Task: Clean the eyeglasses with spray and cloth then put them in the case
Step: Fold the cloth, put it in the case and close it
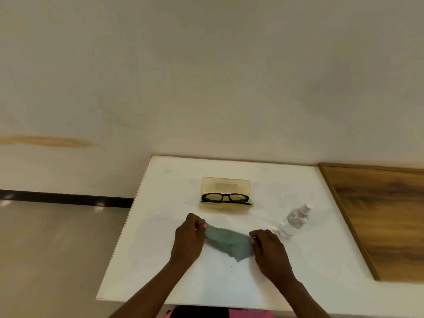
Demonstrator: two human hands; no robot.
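Black-framed eyeglasses (225, 198) lie folded in the open yellow translucent case (226, 183) at the middle of the white table (165, 249). In front of the case, a grey-green cloth (228, 241) is stretched between both hands just above the table. My left hand (188, 237) pinches its left corner and my right hand (269, 249) pinches its right corner. A clear spray bottle (294, 220) with a white nozzle stands tilted just right of my right hand, apart from it.
A wooden board (385, 216) borders the table on the right. A cream wall rises behind the table. Tiled floor (57, 249) lies past the table's left edge. Pink clothing shows at the bottom edge.
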